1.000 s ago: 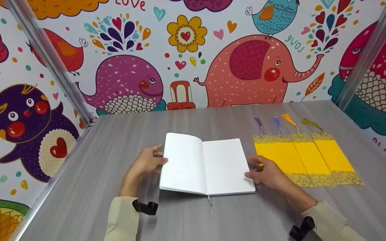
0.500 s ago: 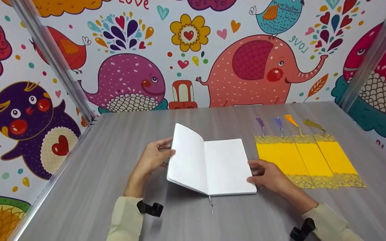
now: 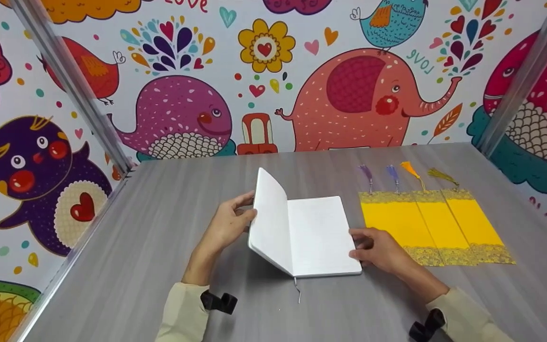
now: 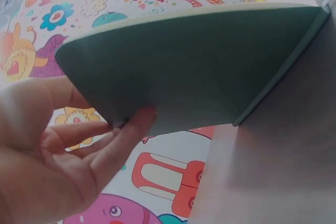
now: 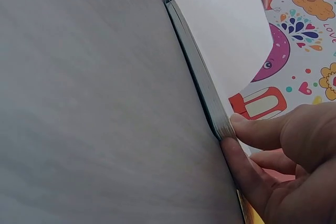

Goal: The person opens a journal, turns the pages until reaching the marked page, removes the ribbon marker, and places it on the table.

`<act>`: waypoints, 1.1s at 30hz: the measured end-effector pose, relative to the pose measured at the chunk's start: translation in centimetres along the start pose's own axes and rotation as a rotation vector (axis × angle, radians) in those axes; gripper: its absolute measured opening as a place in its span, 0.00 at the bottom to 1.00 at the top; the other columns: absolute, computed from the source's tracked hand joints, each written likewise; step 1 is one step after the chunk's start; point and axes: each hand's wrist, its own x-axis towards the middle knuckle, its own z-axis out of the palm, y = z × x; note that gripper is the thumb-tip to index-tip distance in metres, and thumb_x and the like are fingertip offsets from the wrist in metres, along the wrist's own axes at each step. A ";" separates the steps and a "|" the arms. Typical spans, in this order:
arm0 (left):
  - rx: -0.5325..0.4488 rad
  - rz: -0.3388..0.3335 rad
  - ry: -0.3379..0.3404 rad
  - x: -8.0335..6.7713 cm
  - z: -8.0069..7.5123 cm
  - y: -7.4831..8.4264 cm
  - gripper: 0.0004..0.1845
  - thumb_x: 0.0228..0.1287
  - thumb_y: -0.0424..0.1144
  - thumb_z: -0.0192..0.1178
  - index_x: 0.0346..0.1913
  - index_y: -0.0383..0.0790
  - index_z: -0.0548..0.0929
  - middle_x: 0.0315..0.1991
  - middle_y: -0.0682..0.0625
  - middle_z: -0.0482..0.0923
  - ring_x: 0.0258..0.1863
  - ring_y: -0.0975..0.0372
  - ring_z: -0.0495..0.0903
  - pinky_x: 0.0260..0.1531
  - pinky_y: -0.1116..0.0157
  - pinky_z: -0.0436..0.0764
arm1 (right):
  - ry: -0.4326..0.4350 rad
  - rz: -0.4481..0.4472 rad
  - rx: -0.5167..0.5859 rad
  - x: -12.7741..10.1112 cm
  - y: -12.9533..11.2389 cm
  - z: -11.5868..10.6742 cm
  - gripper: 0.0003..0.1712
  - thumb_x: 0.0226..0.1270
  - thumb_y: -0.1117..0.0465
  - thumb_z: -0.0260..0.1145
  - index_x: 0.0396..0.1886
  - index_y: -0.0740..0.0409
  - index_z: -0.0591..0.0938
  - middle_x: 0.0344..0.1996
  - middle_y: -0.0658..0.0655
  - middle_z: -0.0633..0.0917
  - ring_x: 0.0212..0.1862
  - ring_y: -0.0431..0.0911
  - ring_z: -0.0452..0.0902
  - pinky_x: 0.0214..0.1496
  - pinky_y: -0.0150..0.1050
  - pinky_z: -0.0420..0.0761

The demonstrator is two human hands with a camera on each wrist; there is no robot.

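A notebook (image 3: 318, 237) with blank white pages lies open on the grey table, and a thin ribbon (image 3: 297, 290) trails from the bottom of its spine. My left hand (image 3: 228, 221) pinches the outer edge of the left half, which stands tilted up off the table. In the left wrist view the dark green cover (image 4: 173, 72) shows, with fingers behind it and the thumb on the page side. My right hand (image 3: 380, 247) grips the right edge of the other half, thumb on the page (image 5: 223, 35) side and a finger along the page block, in the right wrist view.
Several yellow bookmarks (image 3: 444, 228) with lace-patterned ends lie side by side to the right of the notebook. Their tassels, including an orange tassel (image 3: 411, 172), point to the back. A cartoon-printed wall (image 3: 259, 85) borders the table (image 3: 178, 185) at the back.
My left hand has moved right and up, lifting the left half of the notebook from nearly flat to a steep tilt. The right hand stays at the right edge, nearly still.
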 end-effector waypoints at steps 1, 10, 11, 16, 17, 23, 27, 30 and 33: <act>0.001 0.006 -0.002 -0.1 0.2 0.1 0.27 0.69 0.30 0.56 0.70 0.32 0.71 0.62 0.36 0.78 0.47 0.54 0.86 0.37 0.60 0.88 | -0.003 -0.001 0.005 -0.1 0.0 0.0 0.32 0.61 0.65 0.74 0.64 0.69 0.76 0.51 0.67 0.83 0.40 0.46 0.80 0.37 0.40 0.88; 0.003 0.095 -0.081 -0.5 1.5 0.4 0.28 0.73 0.36 0.57 0.73 0.34 0.68 0.65 0.35 0.75 0.57 0.50 0.82 0.47 0.59 0.87 | -0.030 -0.031 0.062 -0.2 0.0 -0.2 0.28 0.64 0.69 0.69 0.64 0.72 0.75 0.52 0.71 0.82 0.41 0.47 0.82 0.37 0.42 0.88; 0.012 0.110 -0.092 -0.5 1.7 0.4 0.28 0.74 0.38 0.57 0.73 0.35 0.68 0.66 0.35 0.75 0.58 0.50 0.82 0.49 0.59 0.86 | -0.027 -0.020 0.066 -0.2 0.0 -0.2 0.28 0.66 0.68 0.68 0.64 0.72 0.75 0.51 0.70 0.82 0.41 0.47 0.82 0.38 0.42 0.88; 0.085 0.196 -0.148 -0.9 2.5 0.3 0.30 0.76 0.47 0.55 0.75 0.39 0.66 0.66 0.37 0.75 0.64 0.49 0.77 0.60 0.54 0.81 | -0.005 0.086 0.121 0.0 -0.2 -0.1 0.28 0.75 0.54 0.61 0.66 0.69 0.75 0.50 0.66 0.85 0.43 0.47 0.84 0.41 0.43 0.88; 0.100 0.211 -0.165 -1.0 2.7 0.3 0.31 0.77 0.49 0.53 0.76 0.40 0.64 0.68 0.38 0.73 0.66 0.49 0.76 0.63 0.53 0.79 | -0.004 0.108 0.134 0.0 -0.3 -0.1 0.29 0.77 0.50 0.58 0.66 0.68 0.76 0.50 0.65 0.85 0.43 0.47 0.84 0.41 0.43 0.88; 0.243 0.232 -0.263 -1.7 3.9 0.2 0.35 0.78 0.58 0.44 0.81 0.51 0.52 0.80 0.44 0.54 0.79 0.48 0.57 0.75 0.44 0.59 | -0.012 0.146 0.201 0.2 -0.4 -0.4 0.37 0.80 0.40 0.45 0.64 0.68 0.76 0.48 0.62 0.82 0.42 0.46 0.80 0.40 0.42 0.88; 0.329 0.236 -0.315 -2.0 4.8 0.2 0.39 0.76 0.64 0.40 0.82 0.56 0.43 0.83 0.49 0.44 0.82 0.52 0.47 0.78 0.45 0.50 | -0.013 0.151 0.210 0.1 -0.5 -0.5 0.37 0.81 0.41 0.43 0.66 0.69 0.76 0.47 0.63 0.83 0.42 0.47 0.79 0.40 0.42 0.88; 0.366 0.264 -0.353 -2.1 5.4 0.1 0.41 0.75 0.66 0.39 0.82 0.55 0.40 0.83 0.52 0.40 0.82 0.54 0.44 0.79 0.46 0.48 | -0.006 0.167 0.213 0.1 -0.6 -0.5 0.36 0.82 0.42 0.43 0.65 0.68 0.76 0.46 0.63 0.83 0.42 0.47 0.79 0.40 0.42 0.88; 0.395 0.266 -0.383 -2.2 6.0 -0.2 0.42 0.74 0.68 0.40 0.82 0.56 0.39 0.83 0.53 0.38 0.82 0.54 0.41 0.79 0.45 0.47 | -0.001 0.166 0.222 0.2 -0.6 -0.4 0.35 0.82 0.42 0.43 0.64 0.68 0.76 0.46 0.62 0.84 0.41 0.46 0.79 0.39 0.42 0.88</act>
